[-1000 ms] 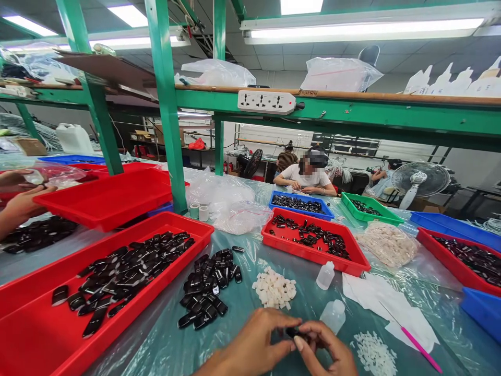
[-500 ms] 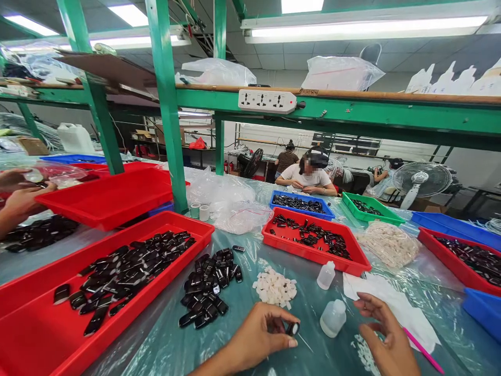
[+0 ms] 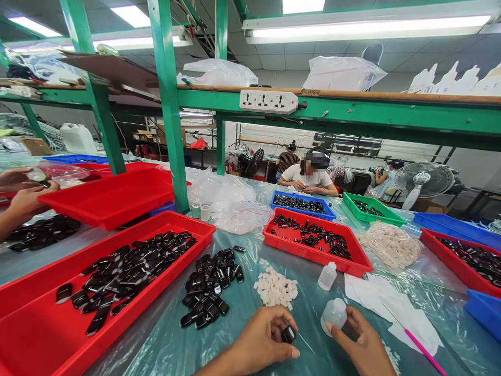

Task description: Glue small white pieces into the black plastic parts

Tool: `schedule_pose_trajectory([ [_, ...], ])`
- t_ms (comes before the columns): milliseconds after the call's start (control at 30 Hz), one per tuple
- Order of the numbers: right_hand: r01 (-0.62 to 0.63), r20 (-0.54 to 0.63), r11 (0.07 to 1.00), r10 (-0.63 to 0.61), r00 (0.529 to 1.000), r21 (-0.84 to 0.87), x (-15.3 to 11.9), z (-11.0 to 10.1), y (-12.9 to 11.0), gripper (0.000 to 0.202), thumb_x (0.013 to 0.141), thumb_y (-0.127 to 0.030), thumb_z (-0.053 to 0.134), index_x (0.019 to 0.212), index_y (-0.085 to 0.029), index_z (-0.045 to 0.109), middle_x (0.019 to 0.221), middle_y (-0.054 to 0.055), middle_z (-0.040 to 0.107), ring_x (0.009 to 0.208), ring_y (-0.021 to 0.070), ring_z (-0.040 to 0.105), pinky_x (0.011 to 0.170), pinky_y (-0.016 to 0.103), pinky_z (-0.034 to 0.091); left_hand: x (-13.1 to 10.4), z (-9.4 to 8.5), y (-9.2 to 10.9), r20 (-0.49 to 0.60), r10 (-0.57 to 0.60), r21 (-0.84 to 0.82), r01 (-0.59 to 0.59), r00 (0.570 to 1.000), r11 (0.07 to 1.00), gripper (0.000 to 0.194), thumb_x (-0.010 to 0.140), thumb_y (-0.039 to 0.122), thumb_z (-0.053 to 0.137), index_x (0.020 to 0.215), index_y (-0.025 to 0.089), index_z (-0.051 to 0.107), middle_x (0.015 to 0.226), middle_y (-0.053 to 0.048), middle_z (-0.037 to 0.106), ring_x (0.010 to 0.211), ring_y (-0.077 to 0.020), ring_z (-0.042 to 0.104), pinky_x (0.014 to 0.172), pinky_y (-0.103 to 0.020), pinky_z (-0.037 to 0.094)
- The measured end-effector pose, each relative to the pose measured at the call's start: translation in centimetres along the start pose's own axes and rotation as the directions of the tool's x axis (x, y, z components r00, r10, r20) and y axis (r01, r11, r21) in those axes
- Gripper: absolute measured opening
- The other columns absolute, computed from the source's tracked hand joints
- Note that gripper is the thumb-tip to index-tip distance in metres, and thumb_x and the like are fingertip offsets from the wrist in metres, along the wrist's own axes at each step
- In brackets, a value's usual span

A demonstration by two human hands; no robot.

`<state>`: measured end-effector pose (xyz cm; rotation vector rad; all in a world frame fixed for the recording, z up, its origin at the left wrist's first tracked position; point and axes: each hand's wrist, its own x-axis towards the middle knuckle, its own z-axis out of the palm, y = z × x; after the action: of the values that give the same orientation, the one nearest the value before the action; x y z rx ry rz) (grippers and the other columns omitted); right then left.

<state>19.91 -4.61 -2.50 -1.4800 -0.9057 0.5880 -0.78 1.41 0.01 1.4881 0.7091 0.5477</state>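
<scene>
My left hand (image 3: 270,337) pinches a small glossy black piece (image 3: 288,334) between thumb and fingers, low over the table. To its right, my right hand (image 3: 362,339) has its thumb and fingers closed around a translucent plastic bottle (image 3: 333,315). A thin needle-like line (image 3: 305,342) shows between the two hands; what it belongs to is unclear. Just beyond my left hand lies a pile of small white pieces (image 3: 276,287). A heap of black pieces (image 3: 207,284) is at the left. More white bits (image 3: 392,357) are partly hidden by my right hand.
A second small bottle (image 3: 327,275) stands behind the held one. On white paper (image 3: 391,303) at the right rests a pink-handled pick (image 3: 425,351). Red trays (image 3: 144,292) (image 3: 313,256) hold black pieces. A co-worker's hands (image 3: 27,198) are at far left; another person (image 3: 309,175) sits opposite.
My right hand has moved left and closed around the bottle. The black piece in my left hand has turned, so its pale face no longer shows.
</scene>
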Motion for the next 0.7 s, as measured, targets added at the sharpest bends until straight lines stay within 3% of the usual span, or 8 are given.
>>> schedule_pose_trajectory([
  [100,-0.112,0.034,0.955,0.107,0.994,0.274,-0.7,0.8,-0.5,0.038,0.055,-0.042,0.076,0.085,-0.021,0.064,0.081,0.003,0.072,0.079,0.0224,0.065,0.074,0.030,0.049,0.1,-0.1,-0.3,0.055,-0.002,-0.082,0.007,0.998,0.997,0.040,0.057,0.025,0.074,0.092,0.009,0.062,0.070,-0.001,0.060,0.054,-0.0078,0.049,0.054,-0.020,0.038],
  [233,-0.289,0.128,0.767,0.265,0.956,0.573,-1.7,1.5,-1.7,0.036,0.055,-0.047,0.075,0.077,-0.019,0.068,0.064,0.000,0.067,0.058,0.0162,0.059,0.057,0.028,0.049,0.2,-0.2,-0.4,0.048,0.027,-0.060,-0.024,0.998,0.998,0.035,0.064,0.029,0.068,0.092,0.008,0.069,0.067,-0.002,0.059,0.057,-0.0099,0.052,0.060,-0.024,0.042],
  [367,-0.381,0.276,0.594,0.264,0.924,0.708,-2.2,1.8,-2.4,0.026,0.061,-0.044,0.071,0.069,-0.020,0.066,0.057,-0.001,0.058,0.044,0.0094,0.046,0.045,0.025,0.044,0.1,-0.1,0.0,-0.037,0.026,0.058,-0.023,0.999,0.998,0.028,0.063,0.021,0.067,0.088,0.010,0.072,0.061,-0.001,0.059,0.056,-0.0107,0.050,0.056,-0.022,0.038],
  [533,-0.451,0.336,0.437,0.316,0.887,0.778,-2.6,2.3,-2.7,0.023,0.056,-0.036,0.077,0.060,-0.019,0.063,0.049,-0.004,0.052,0.042,0.0058,0.042,0.046,0.022,0.043,-0.1,0.0,0.3,-0.146,-0.016,0.149,0.038,0.989,0.988,0.027,0.060,0.020,0.069,0.085,0.012,0.072,0.056,0.002,0.056,0.054,-0.0105,0.048,0.052,-0.020,0.033],
  [600,-0.457,0.331,0.421,0.340,0.880,0.783,-2.7,2.5,-2.6,0.025,0.053,-0.036,0.080,0.061,-0.019,0.064,0.046,-0.006,0.051,0.039,0.0043,0.040,0.045,0.021,0.043,-0.1,0.0,0.4,-0.172,-0.019,0.181,0.050,0.985,0.982,0.026,0.059,0.020,0.071,0.085,0.013,0.071,0.056,0.003,0.053,0.054,-0.0094,0.045,0.051,-0.020,0.031],
  [700,-0.455,0.284,0.506,0.381,0.880,0.733,-2.7,2.8,-2.4,0.030,0.051,-0.039,0.080,0.066,-0.017,0.066,0.039,-0.010,0.044,0.034,0.0025,0.034,0.042,0.020,0.041,-0.2,-0.1,0.4,-0.195,-0.007,0.232,0.053,0.981,0.971,0.025,0.059,0.022,0.071,0.083,0.014,0.071,0.057,0.005,0.049,0.055,-0.0090,0.042,0.051,-0.019,0.030],
])
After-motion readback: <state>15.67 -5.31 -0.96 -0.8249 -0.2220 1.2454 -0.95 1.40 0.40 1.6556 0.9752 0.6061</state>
